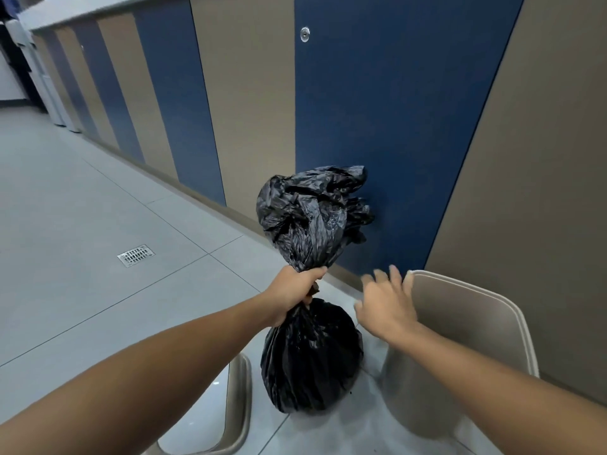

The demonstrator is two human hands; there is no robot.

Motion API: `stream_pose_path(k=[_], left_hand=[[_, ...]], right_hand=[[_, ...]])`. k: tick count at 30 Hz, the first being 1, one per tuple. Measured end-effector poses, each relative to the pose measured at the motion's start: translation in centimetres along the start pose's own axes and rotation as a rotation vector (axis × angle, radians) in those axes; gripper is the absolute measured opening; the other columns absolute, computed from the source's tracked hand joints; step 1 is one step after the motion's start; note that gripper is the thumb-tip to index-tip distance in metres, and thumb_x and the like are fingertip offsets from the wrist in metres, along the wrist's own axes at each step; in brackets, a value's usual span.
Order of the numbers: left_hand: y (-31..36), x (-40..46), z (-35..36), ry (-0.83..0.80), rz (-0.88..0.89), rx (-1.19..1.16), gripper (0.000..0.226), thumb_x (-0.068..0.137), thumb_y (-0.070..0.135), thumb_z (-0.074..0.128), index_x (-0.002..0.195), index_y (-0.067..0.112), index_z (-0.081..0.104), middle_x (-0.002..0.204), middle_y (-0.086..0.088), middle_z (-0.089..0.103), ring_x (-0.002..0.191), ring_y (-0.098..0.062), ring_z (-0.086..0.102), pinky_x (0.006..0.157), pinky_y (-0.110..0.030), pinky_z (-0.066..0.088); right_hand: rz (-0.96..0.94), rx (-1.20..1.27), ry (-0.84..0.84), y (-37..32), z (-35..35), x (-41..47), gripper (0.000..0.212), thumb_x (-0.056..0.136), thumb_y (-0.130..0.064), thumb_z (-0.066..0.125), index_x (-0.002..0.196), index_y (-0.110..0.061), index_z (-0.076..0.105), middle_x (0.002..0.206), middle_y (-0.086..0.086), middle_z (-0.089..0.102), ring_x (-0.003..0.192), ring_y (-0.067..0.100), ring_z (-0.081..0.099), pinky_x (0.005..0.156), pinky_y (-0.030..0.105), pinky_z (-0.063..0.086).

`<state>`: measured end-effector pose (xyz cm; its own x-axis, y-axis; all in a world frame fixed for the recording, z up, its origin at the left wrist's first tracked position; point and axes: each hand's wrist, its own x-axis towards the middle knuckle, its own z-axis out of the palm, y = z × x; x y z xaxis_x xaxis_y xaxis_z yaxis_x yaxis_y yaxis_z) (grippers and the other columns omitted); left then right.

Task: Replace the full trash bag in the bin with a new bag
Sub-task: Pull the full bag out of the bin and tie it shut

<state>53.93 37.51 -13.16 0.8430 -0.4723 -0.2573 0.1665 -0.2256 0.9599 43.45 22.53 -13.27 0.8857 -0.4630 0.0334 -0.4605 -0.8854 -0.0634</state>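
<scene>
Head view, one frame, items as listed.

Item 1: full trash bag, black, body bulging, hanging just above the tiled floor between two beige plastic pieces. Neck gathered and twisted; loose top flares upward in a crumpled plume against the blue wall panel.

Item 2: left hand, grip closed in a fist round the twisted neck, carrying the bag's weight.

Item 3: right hand, fingers spread and straight, holding nothing, beside the rim of the bin (whether a fingertip touches the rim cannot be told).

Item 4: bin, beige, tilted, mouth toward the camera, no bag seen inside.

Item 5: beige curved piece at lower left, possibly the bin's lid; not certain.

Item 6: floor drain, well apart to the left.

No new bag is in view.

Handling note, as judgement: the old bag appears out of the bin; the step in hand is to secure and set it aside. Keep the fist tight below the plume, tie the neck with the free hand, then lower the bag upright clear of the bin so it cannot topple or spill.
</scene>
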Motion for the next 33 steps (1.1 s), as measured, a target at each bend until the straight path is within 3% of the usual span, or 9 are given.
stream_pose_path(k=[2,5,8,10,12,17,22,26,33], left_hand=[[0.4,-0.1,0.3,0.038,0.078,0.022,0.027,0.092,0.036,0.068,0.078,0.015,0.058,0.07,-0.004,0.06,0.045,-0.012,0.048,0.057,-0.03,0.042],[1.0,-0.5,0.7,0.077,0.234,0.184,0.011,0.092,0.024,0.059,0.093,0.015,0.066,0.084,-0.004,0.068,0.067,-0.016,0.06,0.064,-0.031,0.051],[0.5,-1.1,2.1,0.097,0.397,0.337,0.015,0.099,0.007,0.051,0.104,0.017,0.061,0.111,-0.001,0.066,0.099,-0.01,0.058,0.09,-0.028,0.054],[0.6,-1.5,2.1,0.02,0.441,0.428,0.022,0.096,0.006,0.055,0.115,0.007,0.065,0.11,-0.017,0.069,0.098,-0.013,0.057,0.088,-0.03,0.052],[0.6,-1.9,1.3,-0.043,0.42,0.508,0.037,0.085,0.016,0.066,0.121,0.013,0.057,0.099,-0.008,0.073,0.084,-0.011,0.067,0.08,-0.034,0.058],[-1.8,-2.8,0.3,-0.069,0.241,0.276,0.057,0.077,0.033,0.083,0.115,0.029,0.041,0.103,-0.006,0.075,0.092,-0.02,0.074,0.089,-0.04,0.058],[-2.9,-2.5,0.9,-0.021,0.338,0.407,0.008,0.079,0.031,0.072,0.081,0.025,0.066,0.082,0.008,0.072,0.084,-0.014,0.068,0.084,-0.034,0.054],[-4.1,-2.4,2.7,0.01,0.351,0.382,0.036,0.093,0.053,0.065,0.073,0.024,0.059,0.07,0.011,0.066,0.068,-0.009,0.061,0.068,-0.024,0.049],[-4.4,-1.2,2.2,0.091,0.347,0.519,0.048,0.105,0.041,0.047,0.062,0.023,0.038,0.06,0.006,0.049,0.053,-0.007,0.037,0.055,-0.027,0.034]], right_hand=[[0.054,0.535,-0.049,-1.8,-1.9,0.8,0.053,0.101,-0.053,0.043,0.129,-0.015,0.067,0.14,0.006,0.06,0.144,0.032,0.039,0.119,0.048,0.027],[0.08,1.197,-0.439,-4.8,-3.7,1.5,0.099,0.07,-0.087,0.055,0.143,-0.02,0.057,0.147,-0.004,0.055,0.141,0.017,0.046,0.12,0.043,0.031],[0.102,1.165,-0.434,-6.7,-3.3,1.3,0.098,0.048,-0.081,0.075,0.119,-0.016,0.059,0.12,0.0,0.067,0.114,0.01,0.061,0.101,0.032,0.047],[0.201,1.176,-0.3,-7.2,-2.6,1.6,0.076,0.058,-0.07,0.081,0.102,-0.012,0.059,0.097,0.004,0.071,0.092,0.013,0.065,0.082,0.03,0.051],[0.282,1.261,-0.216,-7.3,-2.6,2.3,0.061,0.069,-0.057,0.081,0.103,-0.01,0.063,0.093,0.008,0.074,0.087,0.021,0.069,0.072,0.033,0.056],[0.341,1.643,-0.084,-6.6,-5.2,4.4,0.02,0.097,-0.022,0.064,0.101,-0.002,0.066,0.082,0.006,0.08,0.08,0.025,0.078,0.085,0.049,0.062],[0.474,1.81,-0.042,-7.0,-7.7,5.1,0.029,0.091,-0.024,0.07,0.072,-0.01,0.053,0.053,0.002,0.052,0.039,0.019,0.046,0.052,0.034,0.046],[0.563,1.858,-0.051,-7.8,-7.4,5.9,0.033,0.099,-0.031,0.055,0.075,-0.015,0.039,0.068,0.0,0.041,0.053,0.016,0.035,0.051,0.03,0.031],[0.519,1.785,-0.065,-7.3,-6.0,7.0,0.032,0.094,-0.029,0.057,0.069,-0.019,0.04,0.057,-0.003,0.037,0.044,0.016,0.03,0.047,0.029,0.027]])
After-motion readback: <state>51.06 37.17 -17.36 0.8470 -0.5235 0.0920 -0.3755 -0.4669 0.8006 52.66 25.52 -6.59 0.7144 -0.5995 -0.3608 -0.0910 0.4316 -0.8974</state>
